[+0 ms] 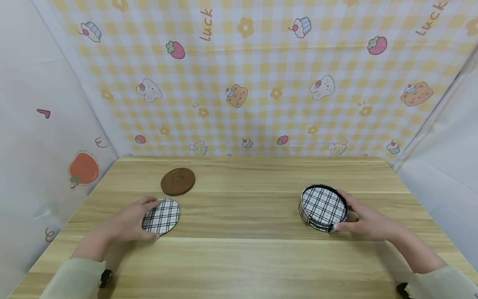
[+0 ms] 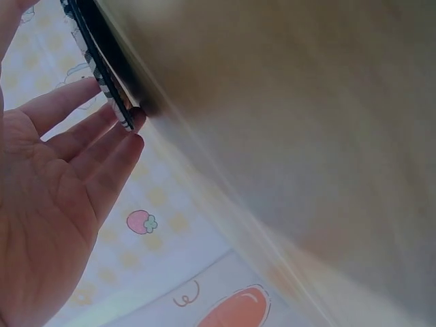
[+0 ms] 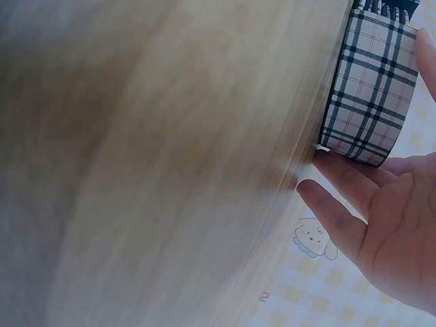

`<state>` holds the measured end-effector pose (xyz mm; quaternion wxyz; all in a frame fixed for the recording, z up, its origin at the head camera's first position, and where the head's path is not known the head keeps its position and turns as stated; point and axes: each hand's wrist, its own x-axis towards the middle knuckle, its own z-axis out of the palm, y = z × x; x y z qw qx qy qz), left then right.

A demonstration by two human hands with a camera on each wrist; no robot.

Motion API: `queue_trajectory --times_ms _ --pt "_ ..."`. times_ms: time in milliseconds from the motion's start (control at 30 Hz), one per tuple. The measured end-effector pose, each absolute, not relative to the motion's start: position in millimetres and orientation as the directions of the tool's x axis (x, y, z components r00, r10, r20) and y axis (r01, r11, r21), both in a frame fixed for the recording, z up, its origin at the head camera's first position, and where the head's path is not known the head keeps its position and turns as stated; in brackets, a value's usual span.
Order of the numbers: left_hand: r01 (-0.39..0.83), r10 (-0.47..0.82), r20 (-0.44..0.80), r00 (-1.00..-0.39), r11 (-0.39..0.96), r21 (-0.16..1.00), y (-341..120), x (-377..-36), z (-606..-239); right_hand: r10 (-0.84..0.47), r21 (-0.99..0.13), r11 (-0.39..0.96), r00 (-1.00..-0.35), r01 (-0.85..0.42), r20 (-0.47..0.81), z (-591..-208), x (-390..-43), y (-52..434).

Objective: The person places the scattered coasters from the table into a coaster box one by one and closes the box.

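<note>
My left hand [image 1: 149,219] holds a round plaid coaster [image 1: 164,216] by its left edge, thumb at the near side and fingers at the far side, low over the wooden table [image 1: 242,216]. In the left wrist view the coaster [image 2: 102,75] shows edge-on and tilted, with my fingers [image 2: 109,146] at its rim. My right hand [image 1: 341,209] grips a round plaid coaster holder [image 1: 323,207] from its right side. The right wrist view shows the holder's plaid wall [image 3: 371,88] with my fingers [image 3: 340,194] against it.
A brown round saucer [image 1: 178,181] lies on the table behind the left hand. A checked yellow cartoon backdrop [image 1: 261,83] closes the far edge. White walls stand at both sides.
</note>
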<state>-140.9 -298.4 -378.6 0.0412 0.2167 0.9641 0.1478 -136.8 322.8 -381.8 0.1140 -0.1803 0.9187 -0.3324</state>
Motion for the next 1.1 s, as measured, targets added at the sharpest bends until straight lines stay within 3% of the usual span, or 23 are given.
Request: queue_trajectory --times_ms 1100 --pt "0.445 0.481 -0.045 -0.875 0.838 0.315 -250 -144 -371 -0.412 -0.640 0.714 -0.909 -0.285 -0.055 -383 -136 324"
